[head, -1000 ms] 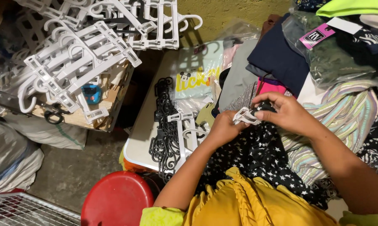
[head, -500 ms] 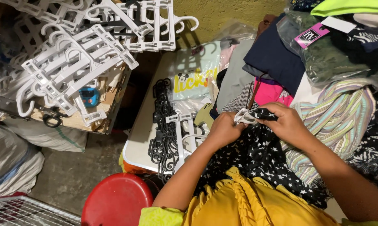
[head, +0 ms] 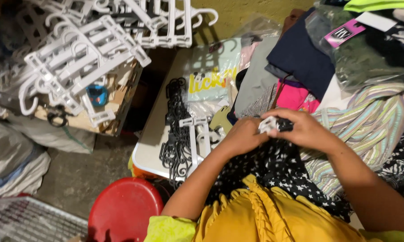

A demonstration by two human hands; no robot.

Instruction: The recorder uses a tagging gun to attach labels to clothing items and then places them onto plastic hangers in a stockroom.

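Clipping seems to be the step in hand: in the head view your left hand [head: 242, 136] and right hand [head: 302, 130] meet over the black star-print garment [head: 278, 168] on the table [head: 150, 145], fingers closed around a white hanger clip [head: 268, 124] at its far edge. Next, judge the fabric seated before pressing. Black hangers [head: 175, 130] and white clip hangers [head: 197, 134] lie just left.
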